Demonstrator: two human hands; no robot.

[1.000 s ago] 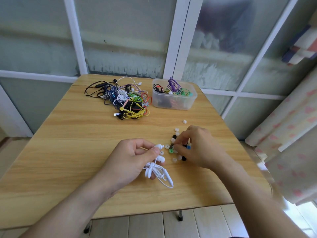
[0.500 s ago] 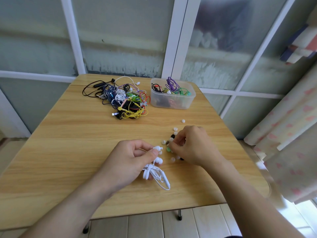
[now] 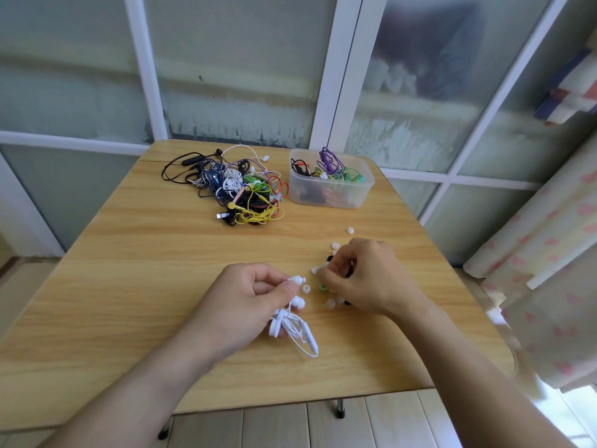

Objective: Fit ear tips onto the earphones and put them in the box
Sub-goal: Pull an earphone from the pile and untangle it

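My right hand [image 3: 365, 279] has drawn its fingers in from the spread ear tips [image 3: 329, 286], now curled over the ones nearest my left hand [image 3: 245, 302].

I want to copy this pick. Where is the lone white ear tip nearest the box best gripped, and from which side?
Pinch the lone white ear tip across its round sides, coming straight down from above. It lies alone on the bare table, clear of the other tips and the right hand, so fingers likely fit either side.

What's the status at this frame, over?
Left hand grips white earphones. Right hand pinching among loose ear tips. Box unobstructed.
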